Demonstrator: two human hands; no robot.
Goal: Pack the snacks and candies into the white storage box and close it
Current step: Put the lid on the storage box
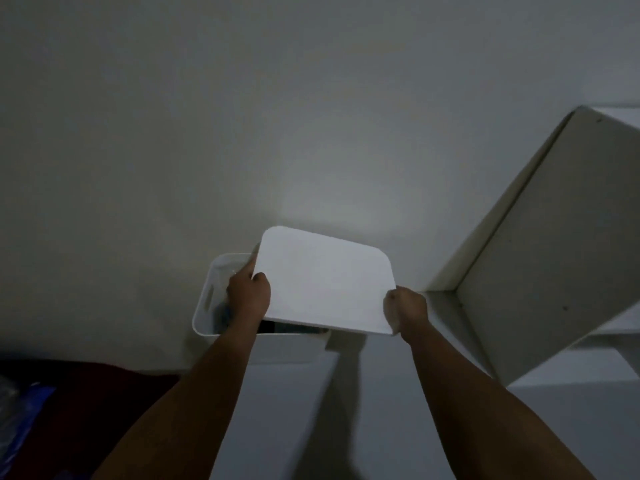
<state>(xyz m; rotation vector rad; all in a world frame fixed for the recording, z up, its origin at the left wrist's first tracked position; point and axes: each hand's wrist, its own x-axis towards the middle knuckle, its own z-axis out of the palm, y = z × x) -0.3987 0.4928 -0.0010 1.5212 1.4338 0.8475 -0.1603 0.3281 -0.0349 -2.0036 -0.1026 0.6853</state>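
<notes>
White storage box (pixel 207 299) sits on white counter (pixel 398 393), up against the wall; its left half is uncovered, w/ a slot handle cutout visible in the left end wall. Inside: dim, can only make out dark + bluish packets (pixel 221 315) near the left hand and a dark strip of contents under the lid's near edge; can't ID the snacks. No readable brand, label or text anywhere, too dark/blurred.

White lid (pixel 322 282), flat w/ rounded corners, is held over the box, tilted and skewed to the right, so it covers the right part of the opening and overhangs past the box's right end; not seated.

Left hand (pixel 248 295) grasps the lid's left edge, thumb on top, fingers curled under. Right hand (pixel 405 308) clenched round the lid's near right corner.

Right of box: white shelf unit (pixel 540 258) w/ open compartment. Bottom left: dark red cloth (pixel 86 403) w/ a blue crinkly plastic bag (pixel 24 414) on it, contents not discernible
</notes>
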